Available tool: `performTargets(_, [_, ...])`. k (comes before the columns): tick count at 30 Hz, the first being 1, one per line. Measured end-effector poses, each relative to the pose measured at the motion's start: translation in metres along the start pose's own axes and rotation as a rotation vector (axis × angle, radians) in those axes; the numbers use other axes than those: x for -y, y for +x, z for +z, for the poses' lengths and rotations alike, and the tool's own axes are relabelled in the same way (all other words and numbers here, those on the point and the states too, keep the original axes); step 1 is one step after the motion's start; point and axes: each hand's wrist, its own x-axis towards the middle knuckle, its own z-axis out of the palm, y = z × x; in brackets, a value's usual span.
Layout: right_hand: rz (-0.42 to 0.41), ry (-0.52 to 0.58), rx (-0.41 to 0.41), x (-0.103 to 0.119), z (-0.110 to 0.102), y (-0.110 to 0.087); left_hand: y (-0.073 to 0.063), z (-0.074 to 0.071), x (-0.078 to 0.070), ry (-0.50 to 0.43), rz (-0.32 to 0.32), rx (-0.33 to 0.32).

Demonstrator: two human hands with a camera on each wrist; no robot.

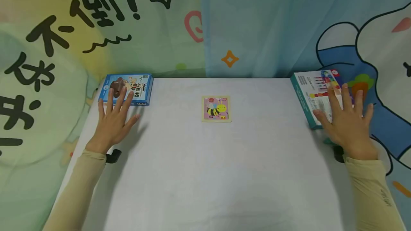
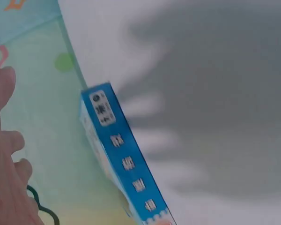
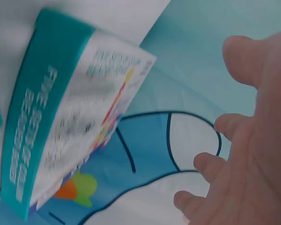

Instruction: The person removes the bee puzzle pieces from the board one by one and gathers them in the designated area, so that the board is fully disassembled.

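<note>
My left hand has its fingers spread and overlaps the front of a blue game box at the table's far left in the head view. The left wrist view shows that box's blue side apart from the fingertips. On the far right, my right hand is likewise spread, over part of a white box with a teal side. In the right wrist view the fingers are apart from this box. Neither hand holds anything. Between them, a square bee picture puzzle lies flat.
A white-covered table lies below. Behind it hangs a printed curtain with cartoon figures and lettering, reaching round both sides. Dark strap ends show at the wrists. Shadows of the hands fall on the tabletop.
</note>
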Motion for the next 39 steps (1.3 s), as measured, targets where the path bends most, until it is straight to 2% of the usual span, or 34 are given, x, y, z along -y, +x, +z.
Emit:
performTargets(4, [-0.036, 0.015, 0.005, 0.010, 0.010, 0.006, 0.007, 0.007, -0.013, -0.004, 0.020, 0.015])
performTargets(8, [-0.068, 0.047, 0.014, 0.026, 0.018, 0.014, 0.014, 0.021, -0.038, -0.025, 0.072, 0.043])
performTargets(15, [-0.156, 0.089, -0.005, 0.059, 0.026, 0.029, 0.026, 0.050, -0.090, 0.000, 0.219, 0.089])
performTargets(21, [-0.234, 0.100, -0.018, 0.086, 0.028, 0.041, 0.034, 0.070, -0.123, 0.039, 0.357, 0.123])
performTargets(26, [-0.312, 0.094, 0.005, 0.110, 0.038, 0.056, 0.041, 0.089, -0.149, -0.008, 0.468, 0.157])
performTargets(32, [-0.391, 0.094, 0.070, 0.141, 0.056, 0.072, 0.050, 0.103, -0.175, -0.069, 0.476, 0.204])
performTargets(36, [-0.440, 0.112, 0.096, 0.157, 0.066, 0.081, 0.057, 0.109, -0.190, -0.086, 0.455, 0.217])
performTargets(39, [-0.462, 0.155, 0.123, 0.166, 0.069, 0.088, 0.059, 0.113, -0.201, -0.089, 0.416, 0.230])
